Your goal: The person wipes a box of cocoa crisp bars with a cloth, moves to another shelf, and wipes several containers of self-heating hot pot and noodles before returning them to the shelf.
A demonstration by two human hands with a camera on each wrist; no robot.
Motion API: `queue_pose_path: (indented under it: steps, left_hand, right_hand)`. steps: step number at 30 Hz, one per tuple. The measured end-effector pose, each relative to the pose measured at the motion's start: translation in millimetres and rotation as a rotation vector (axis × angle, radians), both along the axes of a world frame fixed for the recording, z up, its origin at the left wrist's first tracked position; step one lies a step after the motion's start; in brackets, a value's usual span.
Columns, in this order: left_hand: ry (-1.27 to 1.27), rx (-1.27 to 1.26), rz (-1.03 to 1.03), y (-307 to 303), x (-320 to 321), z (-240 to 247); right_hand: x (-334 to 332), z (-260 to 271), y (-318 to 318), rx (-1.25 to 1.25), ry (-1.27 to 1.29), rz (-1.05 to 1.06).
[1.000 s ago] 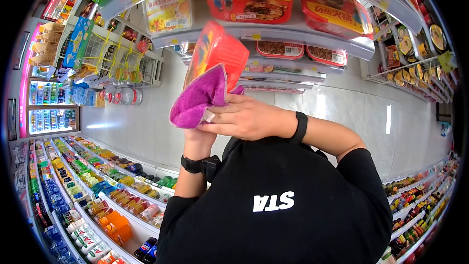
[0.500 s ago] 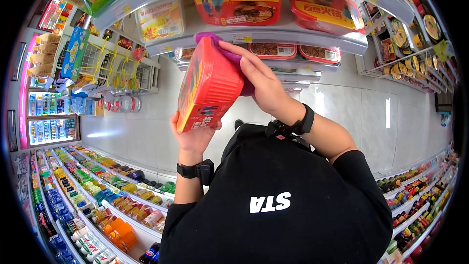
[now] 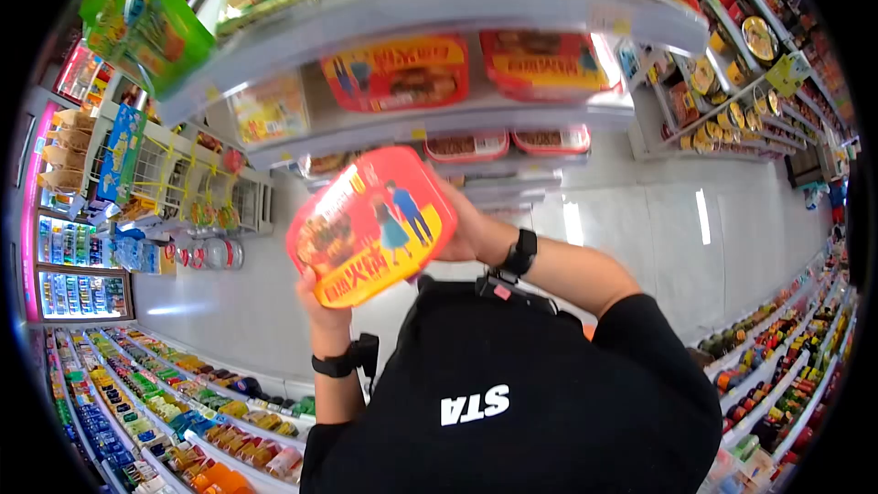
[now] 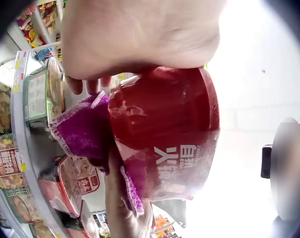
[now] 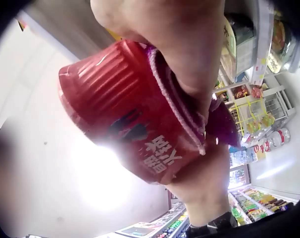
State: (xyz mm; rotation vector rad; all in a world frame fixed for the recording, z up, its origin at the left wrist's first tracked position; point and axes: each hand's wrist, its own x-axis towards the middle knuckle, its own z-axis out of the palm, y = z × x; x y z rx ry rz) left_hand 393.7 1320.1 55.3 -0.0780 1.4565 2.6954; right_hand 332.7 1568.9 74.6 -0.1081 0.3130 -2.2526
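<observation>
A red and yellow food tub (image 3: pixel 370 220) is held in front of the chest, its printed lid facing the head camera. My left hand (image 3: pixel 326 302) grips its lower left corner, the thumb over the lid's edge. My right hand (image 3: pixel 468 227) is at the tub's right side, its fingers hidden behind. In the right wrist view a purple cloth (image 5: pixel 177 96) lies between my right hand (image 5: pixel 182 44) and the tub's ribbed wall (image 5: pixel 110 84). The left wrist view shows the cloth (image 4: pixel 83 129) sticking out beside the tub, below my left hand (image 4: pixel 140 34).
Shelves (image 3: pixel 439 137) with similar tubs (image 3: pixel 398 78) and packets stand ahead. A green bag (image 3: pixel 146 23) hangs at the upper left. Wire baskets (image 3: pixel 183 183) and large water bottles (image 3: pixel 215 253) are on the left. Drinks line the lower left shelves (image 3: pixel 183 402).
The tub has turned from its side so that its lid faces the head camera. The cloth, earlier in plain sight, is now mostly behind it. The shelves appear lower in the head view.
</observation>
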Motion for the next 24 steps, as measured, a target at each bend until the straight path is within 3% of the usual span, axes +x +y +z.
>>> queue_pose_path:
  steps: [6, 9, 11, 13, 16, 19, 21, 24]
  left_hand:
    - [-0.022, 0.109, -0.025, 19, -10, -7]
    - [0.003, 0.074, -0.063, 26, -22, -18]
    - [-0.117, 0.017, -0.027, 31, -19, -16]
    - [-0.183, -0.053, -0.154, 30, -17, -7]
    - [-0.218, 0.109, -0.143, 33, -13, -5]
    - [-0.103, 0.029, -0.15, 43, -21, -2]
    - [-0.125, -0.001, -0.206, 38, -26, -10]
    - [-0.127, -0.032, -0.161, 56, -28, 6]
  right_hand:
    - [-1, -42, 1, -0.088, -0.007, 0.01]
    - [-4, -26, 7, -0.067, 0.042, -0.015]
    - [-10, -20, 20, 0.176, 0.033, -0.042]
    - [-11, -15, 30, 0.311, 0.137, -0.14]
    - [-18, -38, 40, 0.599, 0.223, -0.207]
    - [-7, -11, 48, 0.56, 0.243, -0.451]
    - [-5, -3, 53, 0.693, 0.257, -0.52]
    - [7, -8, 60, 0.872, 0.497, -0.749]
